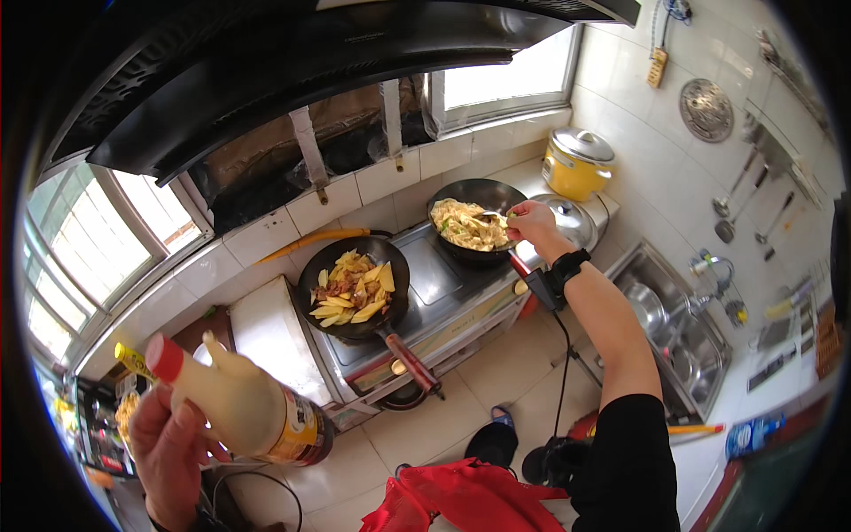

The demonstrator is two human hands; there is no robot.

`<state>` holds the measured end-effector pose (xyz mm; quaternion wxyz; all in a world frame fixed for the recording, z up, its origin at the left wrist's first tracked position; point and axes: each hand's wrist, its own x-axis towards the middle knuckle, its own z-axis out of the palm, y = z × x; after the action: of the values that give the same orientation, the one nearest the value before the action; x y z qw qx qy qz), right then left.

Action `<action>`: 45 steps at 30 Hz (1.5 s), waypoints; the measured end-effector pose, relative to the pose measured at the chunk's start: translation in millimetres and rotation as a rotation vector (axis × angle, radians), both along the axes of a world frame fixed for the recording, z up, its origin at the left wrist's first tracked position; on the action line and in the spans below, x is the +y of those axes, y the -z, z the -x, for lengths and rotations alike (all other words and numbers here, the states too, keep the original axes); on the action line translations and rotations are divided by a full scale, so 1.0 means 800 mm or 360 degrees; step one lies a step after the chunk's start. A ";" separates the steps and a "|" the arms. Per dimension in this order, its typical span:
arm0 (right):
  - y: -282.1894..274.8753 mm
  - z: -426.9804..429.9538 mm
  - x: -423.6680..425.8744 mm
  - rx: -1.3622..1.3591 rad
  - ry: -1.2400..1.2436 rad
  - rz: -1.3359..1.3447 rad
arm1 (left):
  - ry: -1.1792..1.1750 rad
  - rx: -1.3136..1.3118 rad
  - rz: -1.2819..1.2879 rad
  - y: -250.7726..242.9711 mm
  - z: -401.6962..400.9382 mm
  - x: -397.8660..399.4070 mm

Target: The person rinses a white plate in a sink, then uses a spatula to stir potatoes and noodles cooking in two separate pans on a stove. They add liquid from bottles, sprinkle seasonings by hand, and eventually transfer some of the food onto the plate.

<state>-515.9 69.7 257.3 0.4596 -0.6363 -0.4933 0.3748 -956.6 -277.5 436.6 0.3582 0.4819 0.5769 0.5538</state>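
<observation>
My left hand [174,439] grips a large sauce bottle [256,405] with a red cap and a printed label, tilted in front of the worktop. Over the right-hand wok [488,189], my right hand [530,229] has its fingers closed around what looks like the end of a metal cooking utensil [490,215]; the grip is partly hidden. That wok holds pale, noodle-like food [473,231] with green bits. In the left-hand wok [312,266] lie sliced yellowish pieces [349,309] with browned meat. Its red-brown handle [412,359] points toward me.
Both woks sit on a gas stove [429,266] beneath a black range hood [332,53]. A yellow rice cooker [578,166] and a metal lid [568,216] stand at the right. Farther right is a steel sink [705,359]. A black cable [562,372] hangs near my right arm.
</observation>
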 end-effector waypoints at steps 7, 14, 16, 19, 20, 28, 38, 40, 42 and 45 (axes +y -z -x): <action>0.048 -0.065 0.136 -0.0670 -0.0620 0.0210 | -0.0085 -0.0054 0.0125 -0.023 -0.227 0.084; 0.104 -0.083 0.198 -0.1116 -0.1169 -0.0309 | -0.0181 0.0099 0.0461 0.040 -0.360 0.218; 0.110 -0.087 0.199 -0.0970 -0.1202 -0.0421 | -0.0183 0.0560 0.0403 0.070 -0.377 0.263; 0.100 -0.100 0.196 -0.0851 -0.0996 -0.0495 | -0.0085 0.0970 0.0550 0.097 -0.391 0.331; 0.093 -0.105 0.193 -0.0861 -0.0958 -0.0500 | -0.0092 0.1017 0.0508 0.103 -0.394 0.350; 0.048 -0.143 0.104 -0.0143 -0.1425 0.0051 | 0.0331 0.0884 0.0977 0.134 -0.419 0.484; 0.063 -0.101 0.078 0.1222 -0.1637 0.0973 | 0.0400 0.0493 0.1403 0.183 -0.435 0.580; 0.063 -0.104 0.080 0.1278 -0.1584 0.1131 | 0.0398 0.0595 0.1380 0.188 -0.438 0.589; 0.063 -0.107 0.082 0.1300 -0.1548 0.1165 | 0.0410 0.0651 0.1410 0.190 -0.440 0.596; 0.064 -0.107 0.084 0.1377 -0.1544 0.1151 | 0.0483 0.0731 0.1482 0.188 -0.442 0.602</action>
<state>-430.6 136.6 206.0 0.1576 -0.2542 -0.3395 0.8918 -603.0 204.5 286.0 0.4745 0.4588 0.7487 0.0621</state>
